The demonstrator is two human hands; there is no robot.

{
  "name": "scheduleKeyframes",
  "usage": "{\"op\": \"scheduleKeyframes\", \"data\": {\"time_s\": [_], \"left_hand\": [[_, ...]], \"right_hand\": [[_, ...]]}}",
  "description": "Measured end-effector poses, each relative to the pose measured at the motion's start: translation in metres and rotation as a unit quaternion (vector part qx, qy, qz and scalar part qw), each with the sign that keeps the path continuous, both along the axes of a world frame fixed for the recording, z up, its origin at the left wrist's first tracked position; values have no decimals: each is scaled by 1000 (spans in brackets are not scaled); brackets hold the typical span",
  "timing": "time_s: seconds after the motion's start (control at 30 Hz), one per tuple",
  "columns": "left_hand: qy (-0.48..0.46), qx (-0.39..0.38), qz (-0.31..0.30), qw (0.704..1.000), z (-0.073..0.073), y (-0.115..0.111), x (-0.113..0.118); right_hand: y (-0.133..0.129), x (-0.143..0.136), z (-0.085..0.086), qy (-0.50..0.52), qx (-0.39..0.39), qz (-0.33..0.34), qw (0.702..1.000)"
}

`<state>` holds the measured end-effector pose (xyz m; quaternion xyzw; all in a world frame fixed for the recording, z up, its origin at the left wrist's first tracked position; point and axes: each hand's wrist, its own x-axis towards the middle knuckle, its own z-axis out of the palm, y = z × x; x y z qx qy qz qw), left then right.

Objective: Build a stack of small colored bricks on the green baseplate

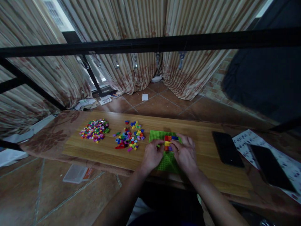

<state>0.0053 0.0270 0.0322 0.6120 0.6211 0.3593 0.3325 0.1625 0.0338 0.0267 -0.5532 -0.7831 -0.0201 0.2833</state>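
Note:
A green studded baseplate lies on the wooden board in front of me. On it stands a small build of toy bricks in red, orange, yellow, blue and purple. My left hand is at the build's left side, its thumb and fingers closed in a pinch; what lies between them is too small to make out. From the right, my right hand reaches over the plate with bent fingers, thumb and forefinger gripping the build's right side. Its other fingers hide the plate's upper right corner.
Left of the plate lie loose mixed bricks, with a denser pile of tiny bricks farther left. A black phone rests at the right, near a dark tablet-like device on a printed sheet. A black rail crosses beyond.

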Motion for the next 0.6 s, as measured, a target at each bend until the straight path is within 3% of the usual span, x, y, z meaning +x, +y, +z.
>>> {"op": "scheduleKeyframes", "data": {"time_s": [0.23,0.47,0.6], "left_hand": [[54,35,1,998,-5,5,8],[76,42,9,996,-6,4,10],[58,31,22,998,-4,4,12]], "right_hand": [[3,0,-1,1,-14,10,1000],[7,8,-1,164,-53,-58,983],[16,4,-6,192,-108,-87,972]]}}
